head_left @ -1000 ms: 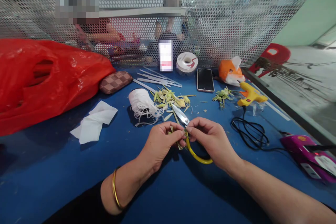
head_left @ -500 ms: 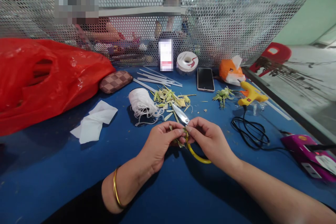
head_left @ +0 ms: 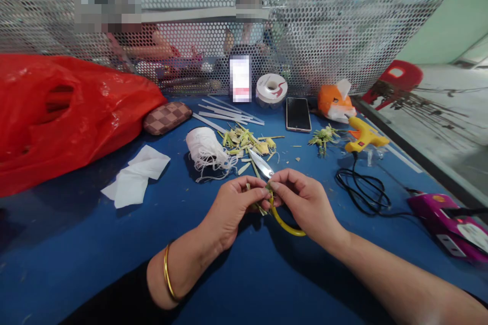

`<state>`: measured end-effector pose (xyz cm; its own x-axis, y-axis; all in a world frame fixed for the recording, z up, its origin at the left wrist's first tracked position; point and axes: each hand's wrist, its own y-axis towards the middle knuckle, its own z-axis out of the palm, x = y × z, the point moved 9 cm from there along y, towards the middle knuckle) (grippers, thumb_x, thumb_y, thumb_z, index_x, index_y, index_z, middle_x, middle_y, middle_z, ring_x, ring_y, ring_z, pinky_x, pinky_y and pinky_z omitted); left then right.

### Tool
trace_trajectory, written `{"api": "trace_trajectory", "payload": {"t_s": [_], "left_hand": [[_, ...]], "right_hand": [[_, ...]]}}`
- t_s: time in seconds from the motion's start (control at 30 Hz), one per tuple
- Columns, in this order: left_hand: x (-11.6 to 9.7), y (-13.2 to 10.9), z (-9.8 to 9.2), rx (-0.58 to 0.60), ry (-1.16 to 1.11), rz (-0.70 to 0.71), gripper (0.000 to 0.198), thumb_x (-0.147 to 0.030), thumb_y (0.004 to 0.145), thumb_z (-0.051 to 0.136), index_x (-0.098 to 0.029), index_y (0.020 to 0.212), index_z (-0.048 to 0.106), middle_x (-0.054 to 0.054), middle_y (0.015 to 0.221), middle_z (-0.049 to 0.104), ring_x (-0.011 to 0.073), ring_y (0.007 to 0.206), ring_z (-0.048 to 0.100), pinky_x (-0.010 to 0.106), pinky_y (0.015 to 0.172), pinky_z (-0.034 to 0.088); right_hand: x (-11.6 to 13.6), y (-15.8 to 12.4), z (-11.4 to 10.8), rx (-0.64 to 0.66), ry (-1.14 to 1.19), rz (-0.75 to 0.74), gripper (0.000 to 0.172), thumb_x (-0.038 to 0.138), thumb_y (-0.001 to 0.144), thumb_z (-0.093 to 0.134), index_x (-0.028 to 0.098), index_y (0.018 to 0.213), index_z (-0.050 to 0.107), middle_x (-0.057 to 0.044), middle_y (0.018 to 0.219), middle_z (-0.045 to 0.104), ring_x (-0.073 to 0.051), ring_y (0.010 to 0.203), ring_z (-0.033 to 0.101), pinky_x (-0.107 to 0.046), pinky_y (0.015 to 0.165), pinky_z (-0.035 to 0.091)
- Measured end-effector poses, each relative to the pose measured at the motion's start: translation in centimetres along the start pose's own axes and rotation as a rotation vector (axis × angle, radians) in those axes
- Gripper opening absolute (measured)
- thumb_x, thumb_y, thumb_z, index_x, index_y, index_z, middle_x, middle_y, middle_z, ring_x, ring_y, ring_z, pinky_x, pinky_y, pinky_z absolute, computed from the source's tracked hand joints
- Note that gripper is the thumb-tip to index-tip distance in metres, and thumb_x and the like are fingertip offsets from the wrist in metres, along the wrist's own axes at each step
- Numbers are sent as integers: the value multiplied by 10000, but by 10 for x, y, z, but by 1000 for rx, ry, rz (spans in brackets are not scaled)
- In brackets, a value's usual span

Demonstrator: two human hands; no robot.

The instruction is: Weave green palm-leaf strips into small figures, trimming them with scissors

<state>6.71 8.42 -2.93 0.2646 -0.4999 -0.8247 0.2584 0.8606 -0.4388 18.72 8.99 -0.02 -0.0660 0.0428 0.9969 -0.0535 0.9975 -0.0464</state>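
Positions almost unchanged from half second ago: we see left hand and right hand, grips closed on plant strips above yellow-handled scissors, well inside counter's far edge; fingertip work continuing.

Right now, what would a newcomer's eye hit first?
The glossy red bag, filling the far left of the blue table. Then the center: left hand and right hand meeting at some plant bits, with yellow-handled scissors partly hidden by them. Off to the right, the yellow glue gun stands out.
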Motion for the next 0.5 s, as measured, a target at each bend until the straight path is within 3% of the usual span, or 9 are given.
{"api": "trace_trajectory", "payload": {"t_s": [0.5], "left_hand": [[-3, 1, -5, -48, -19, 35, 163, -185, 667, 748, -136, 773, 634, -4, 641, 648, 95, 577, 604, 228, 626, 484]], "right_hand": [[-12, 1, 5, 56, 114, 161, 227, 378, 742, 705, 172, 719, 611, 20, 580, 621, -95, 524, 558, -233, 561, 479]]}}
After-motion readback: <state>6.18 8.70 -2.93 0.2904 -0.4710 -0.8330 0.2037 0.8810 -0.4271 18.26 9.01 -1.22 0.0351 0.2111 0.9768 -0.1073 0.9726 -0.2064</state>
